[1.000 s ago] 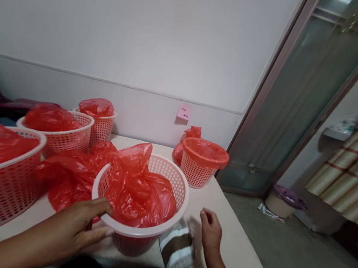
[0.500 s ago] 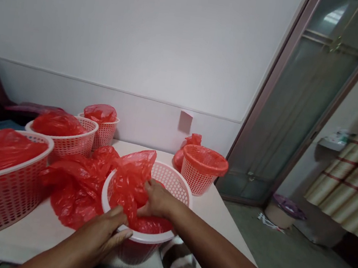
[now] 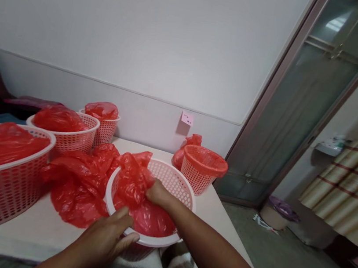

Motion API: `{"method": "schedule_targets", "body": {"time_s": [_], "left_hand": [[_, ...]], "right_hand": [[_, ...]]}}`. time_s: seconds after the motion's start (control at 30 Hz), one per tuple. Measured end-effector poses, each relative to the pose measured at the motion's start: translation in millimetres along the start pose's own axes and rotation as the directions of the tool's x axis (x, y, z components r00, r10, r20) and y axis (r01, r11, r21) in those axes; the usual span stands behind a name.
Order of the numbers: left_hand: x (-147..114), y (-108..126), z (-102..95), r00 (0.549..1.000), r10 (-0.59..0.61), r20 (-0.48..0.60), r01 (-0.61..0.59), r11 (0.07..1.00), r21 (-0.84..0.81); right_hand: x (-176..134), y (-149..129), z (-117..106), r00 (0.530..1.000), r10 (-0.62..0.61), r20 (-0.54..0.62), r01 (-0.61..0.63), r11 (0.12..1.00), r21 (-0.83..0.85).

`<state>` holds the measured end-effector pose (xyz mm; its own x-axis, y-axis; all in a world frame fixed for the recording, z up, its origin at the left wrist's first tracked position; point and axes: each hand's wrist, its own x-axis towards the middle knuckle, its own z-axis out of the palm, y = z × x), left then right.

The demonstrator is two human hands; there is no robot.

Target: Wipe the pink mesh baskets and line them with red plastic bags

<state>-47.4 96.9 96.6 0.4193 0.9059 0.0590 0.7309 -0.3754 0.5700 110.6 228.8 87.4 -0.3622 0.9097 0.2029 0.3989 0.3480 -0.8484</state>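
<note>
The right hand (image 3: 158, 192), which a second ago hung to the right of the near basket (image 3: 171, 175), is now inside it, fingers apparently closed on the bunched red bag (image 3: 134, 181) (their tips are hidden), so both hands are now engaged with this one load. The left hand (image 3: 107, 232) pinches the near-left rim, fingers nearly together, with the basket at the counter's (image 3: 211, 207) near edge.
</note>
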Motion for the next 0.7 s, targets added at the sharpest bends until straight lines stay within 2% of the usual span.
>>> {"method": "schedule_targets", "body": {"time_s": [0.1, 0.27, 0.33, 0.47, 0.57, 0.7], "left_hand": [[1.9, -1.3, 1.3, 1.0, -0.004, 0.001, 0.004, 1.0, 0.016], [6.5, -10.3, 6.5, 1.0, 0.005, -0.022, -0.004, 0.999, 0.033], [6.6, -13.1, 8.0, 0.999, 0.03, -0.035, -0.029, 0.999, 0.03], [6.1, -12.4, 7.9, 0.998, 0.06, -0.025, -0.06, 0.998, 0.029], [5.6, -11.1, 7.9, 0.999, 0.046, -0.025, -0.045, 0.998, 0.045], [3.1, -14.7, 9.7, 0.997, 0.07, -0.045, -0.07, 0.997, 0.017]], "right_hand": [[6.4, -13.2, -19.6, 0.981, 0.078, -0.175, -0.032, 0.968, 0.249], [19.0, -44.1, -65.5, 0.888, 0.272, -0.371, -0.033, 0.842, 0.539], [20.4, -61.2, -89.6, 0.849, 0.313, -0.426, 0.01, 0.797, 0.604], [8.8, -97.2, -149.6, 0.779, 0.29, -0.556, 0.181, 0.745, 0.642], [-11.5, -116.8, -198.9, 0.686, 0.247, -0.685, 0.321, 0.741, 0.589], [-47.8, -121.9, -250.2, 0.502, 0.187, -0.844, 0.471, 0.76, 0.448]]}}
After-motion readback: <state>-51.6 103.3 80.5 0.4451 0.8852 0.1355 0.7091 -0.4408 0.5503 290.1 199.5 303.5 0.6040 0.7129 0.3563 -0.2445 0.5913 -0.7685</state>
